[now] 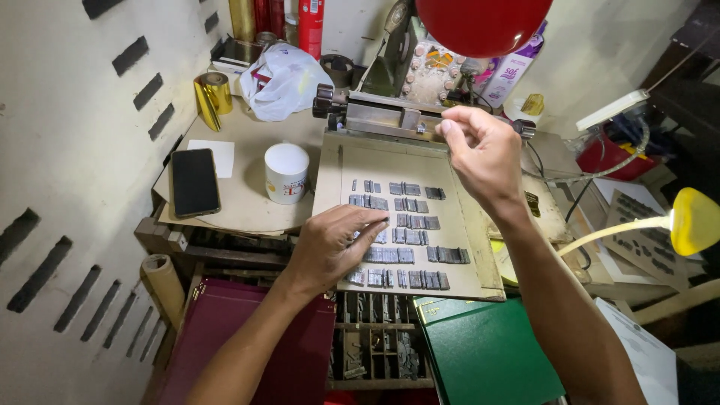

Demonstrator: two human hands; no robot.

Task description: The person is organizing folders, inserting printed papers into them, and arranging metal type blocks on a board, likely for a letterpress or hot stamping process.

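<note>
Where left hand (330,247) rests, type blocks (405,225) hidden.

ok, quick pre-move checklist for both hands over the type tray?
1. Left hand on the metal type blocks: ok, fingers touch the left rows.
2. Right hand at the metal clamp bar: ok, pinched fingertips at its edge.
3. Piece held in right fingers: cannot tell.
4. Blocks in rows on the beige tray: ok.
5. White mug apart from the tray: ok.
</note>
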